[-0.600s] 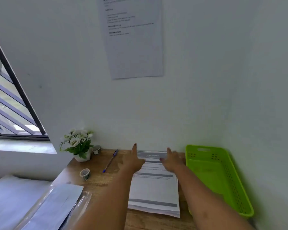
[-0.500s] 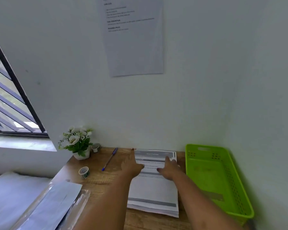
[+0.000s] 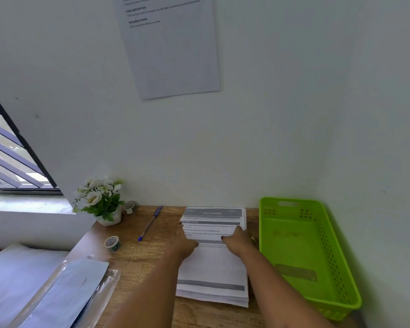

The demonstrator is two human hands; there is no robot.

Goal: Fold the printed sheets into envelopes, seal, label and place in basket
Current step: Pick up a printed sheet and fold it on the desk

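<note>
Far edge of top sheet (image 3: 211, 230) now lifted off stack (image 3: 211, 278); left hand (image 3: 185, 242), right hand (image 3: 240, 240) pinch it.

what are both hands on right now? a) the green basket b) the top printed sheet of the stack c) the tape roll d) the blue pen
b: the left hand and right hand both hold the far end of the top printed sheet, which is bent toward the person over the stack. The blue pen, tape roll and green basket lie apart from both hands.
</note>
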